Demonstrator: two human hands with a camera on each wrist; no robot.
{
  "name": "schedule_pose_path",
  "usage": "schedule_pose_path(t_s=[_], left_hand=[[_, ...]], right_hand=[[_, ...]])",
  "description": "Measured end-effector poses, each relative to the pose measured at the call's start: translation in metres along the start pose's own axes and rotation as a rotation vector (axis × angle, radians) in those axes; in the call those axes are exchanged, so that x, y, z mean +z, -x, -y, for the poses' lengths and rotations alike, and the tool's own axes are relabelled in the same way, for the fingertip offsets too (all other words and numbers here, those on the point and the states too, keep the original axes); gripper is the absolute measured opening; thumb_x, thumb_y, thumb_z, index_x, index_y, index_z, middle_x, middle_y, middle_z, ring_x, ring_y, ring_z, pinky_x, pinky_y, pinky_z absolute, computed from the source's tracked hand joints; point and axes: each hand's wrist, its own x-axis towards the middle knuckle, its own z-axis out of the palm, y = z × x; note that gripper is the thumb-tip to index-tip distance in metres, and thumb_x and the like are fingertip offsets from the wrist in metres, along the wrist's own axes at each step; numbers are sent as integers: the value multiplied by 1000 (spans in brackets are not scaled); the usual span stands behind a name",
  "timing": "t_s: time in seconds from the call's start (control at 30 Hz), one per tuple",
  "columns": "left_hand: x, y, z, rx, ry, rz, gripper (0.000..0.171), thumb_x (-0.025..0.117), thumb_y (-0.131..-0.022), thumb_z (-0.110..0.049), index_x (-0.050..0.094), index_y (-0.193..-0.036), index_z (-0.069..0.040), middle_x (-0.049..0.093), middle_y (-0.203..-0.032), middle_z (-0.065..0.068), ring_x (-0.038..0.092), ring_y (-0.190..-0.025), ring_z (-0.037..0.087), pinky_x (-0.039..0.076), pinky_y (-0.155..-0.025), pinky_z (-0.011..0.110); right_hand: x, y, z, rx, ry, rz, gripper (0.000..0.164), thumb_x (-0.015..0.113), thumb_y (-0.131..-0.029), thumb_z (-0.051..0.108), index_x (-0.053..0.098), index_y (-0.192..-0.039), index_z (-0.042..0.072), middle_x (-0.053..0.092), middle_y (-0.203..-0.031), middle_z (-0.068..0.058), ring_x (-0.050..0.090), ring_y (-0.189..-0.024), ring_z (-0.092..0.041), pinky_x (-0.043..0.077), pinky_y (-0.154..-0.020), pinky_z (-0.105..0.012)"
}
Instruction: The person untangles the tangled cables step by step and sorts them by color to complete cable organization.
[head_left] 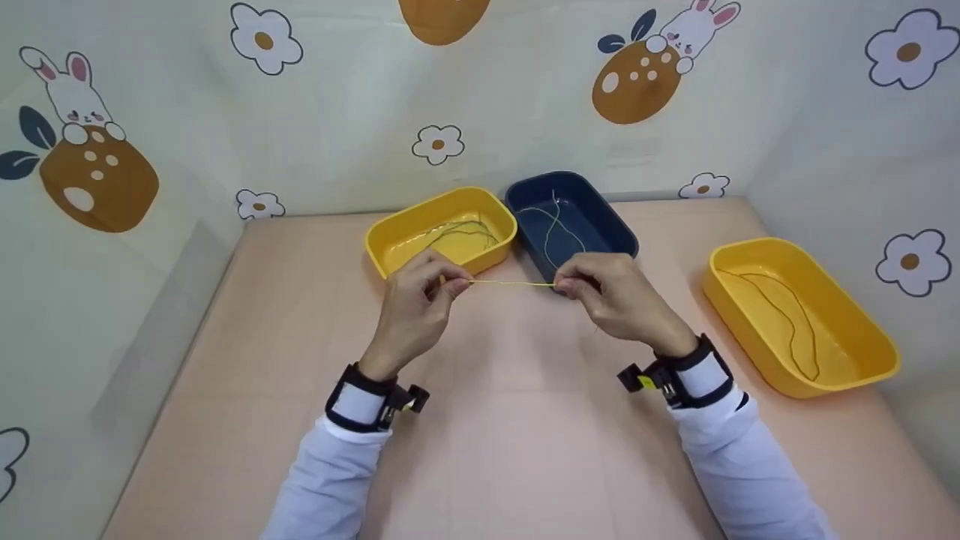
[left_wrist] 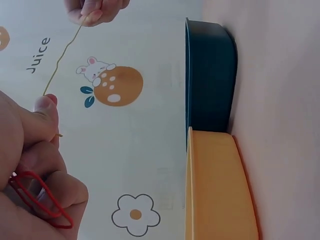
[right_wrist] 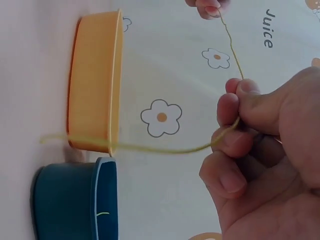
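Observation:
A thin yellow string [head_left: 511, 283] runs nearly level between my two hands. My left hand [head_left: 420, 300] pinches one end between thumb and fingers, and a short tip of it pokes out in the left wrist view. A red loop [left_wrist: 50, 200] lies against the curled fingers of that hand; what it is I cannot tell. My right hand [head_left: 619, 296] pinches the string farther along, and a loose yellow tail [right_wrist: 170, 151] hangs from its fingers in the right wrist view. Both hands are above the table, in front of two trays.
A yellow tray [head_left: 386, 251] with greenish strings and a navy tray [head_left: 626, 236] with light strings stand side by side at the back. At right stands another yellow tray [head_left: 847, 337] holding a thin string [head_left: 791, 330]. A patterned cloth [head_left: 337, 150] hangs behind.

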Motion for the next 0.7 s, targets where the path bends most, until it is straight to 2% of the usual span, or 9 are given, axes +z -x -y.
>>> schedule_pose_path(t_s=[0.17,0.27,0.37,0.47,0.57,0.7], left_hand=[[-14,-4,5,36,-30,-76,9,70,-88,1,68,-85,9,59,-82,20,44,-60,26,28,-58,13],[-22,-8,6,58,-50,-134,8,70,-87,3,68,-83,11,59,-81,22,41,-57,28,24,-57,11],[-28,-8,9,47,-60,-163,7,72,-85,5,68,-84,12,60,-80,23,40,-56,28,23,-57,12],[-31,-7,11,-18,-49,-132,6,71,-86,5,69,-88,9,60,-83,22,39,-56,28,25,-55,16],[-31,-5,14,-112,-7,-57,6,69,-89,0,71,-94,4,60,-87,21,39,-56,28,28,-52,21],[-30,-5,31,-218,71,33,14,68,-94,-12,71,-106,-5,63,-98,17,38,-54,23,31,-49,22]], right_hand=[[-7,3,-5,83,-12,84,11,64,-96,12,72,-90,17,67,-79,3,58,-69,-11,50,-63,-20],[-12,5,-8,153,-60,114,11,63,-97,14,72,-91,17,66,-79,-1,57,-67,-14,49,-59,-19],[-15,6,-12,227,-127,130,10,63,-98,16,71,-92,16,66,-79,-8,56,-66,-19,46,-56,-19],[-17,6,-13,289,-213,113,9,63,-97,16,70,-94,13,65,-81,-16,55,-67,-24,44,-55,-20],[-20,5,-10,337,-306,60,10,62,-98,13,70,-97,7,63,-82,-23,52,-63,-28,43,-51,-21],[-30,1,-5,384,-388,-41,13,59,-98,7,68,-102,-2,62,-83,-28,48,-59,-33,42,-46,-22]])
